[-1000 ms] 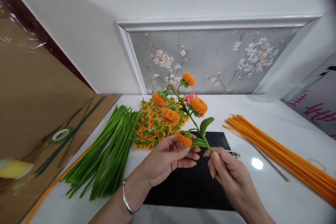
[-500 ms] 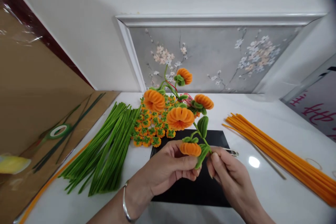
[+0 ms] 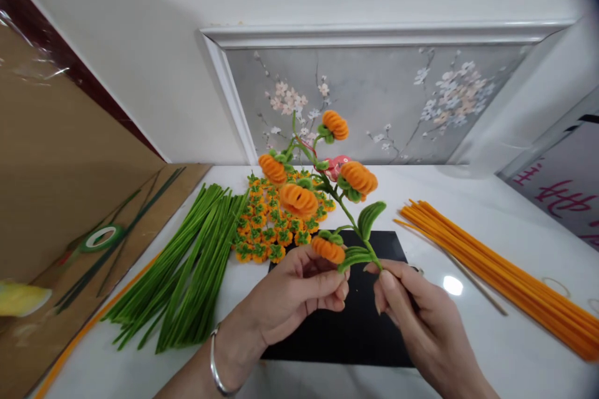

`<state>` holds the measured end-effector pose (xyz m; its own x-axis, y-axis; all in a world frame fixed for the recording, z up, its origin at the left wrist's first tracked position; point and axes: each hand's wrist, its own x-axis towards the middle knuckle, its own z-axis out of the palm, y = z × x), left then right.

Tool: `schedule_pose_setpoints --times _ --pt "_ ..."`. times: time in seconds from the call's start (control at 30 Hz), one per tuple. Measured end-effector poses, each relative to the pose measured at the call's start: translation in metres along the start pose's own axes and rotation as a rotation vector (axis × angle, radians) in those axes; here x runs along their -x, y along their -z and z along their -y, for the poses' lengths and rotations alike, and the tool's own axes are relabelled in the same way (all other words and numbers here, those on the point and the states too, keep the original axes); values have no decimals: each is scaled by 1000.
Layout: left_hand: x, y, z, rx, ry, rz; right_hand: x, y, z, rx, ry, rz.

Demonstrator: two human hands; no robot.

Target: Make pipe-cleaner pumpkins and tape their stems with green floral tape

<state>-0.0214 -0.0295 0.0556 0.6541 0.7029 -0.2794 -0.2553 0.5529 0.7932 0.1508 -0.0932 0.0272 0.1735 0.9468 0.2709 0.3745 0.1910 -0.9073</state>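
Orange-flowered stem (image 3: pixel 345 211) has rotated, turning its blooms side-on; this likely eases leaf adjustment. It extends toward 11 o'clock from the right hand (image 3: pixel 421 315), grip clamped on its base. Left hand (image 3: pixel 290 293): at lower leaf (image 3: pixel 356 256); closure indeterminable.

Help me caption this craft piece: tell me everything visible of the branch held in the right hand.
The branch looks made of fuzzy pipe-cleaner stems. Five ribbed orange pumpkin-like heads with green caps branch off its green stem, and two larger green leaves sit near the bottom. A red cord shows near its top. It slants up and leftward, its lower end, above the black mat, in the grip of the right hand. The left hand is at the lowest head and leaf; exact contact is unclear.
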Motion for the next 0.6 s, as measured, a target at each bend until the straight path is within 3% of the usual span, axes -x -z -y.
schedule_pose_setpoints --times 0.13,0.3,0.43,0.6 --pt "-2 1 -1 33 -19 -62 4 -1 6 -48 -46 53" --pt "-2 -5 3 97 -18 -43 2 0 6 14 76 105" --pt "-2 -10 7 228 -69 -133 2 0 6 19 137 126" --pt "-1 -12 5 249 -79 -154 5 -1 5 -31 86 154"
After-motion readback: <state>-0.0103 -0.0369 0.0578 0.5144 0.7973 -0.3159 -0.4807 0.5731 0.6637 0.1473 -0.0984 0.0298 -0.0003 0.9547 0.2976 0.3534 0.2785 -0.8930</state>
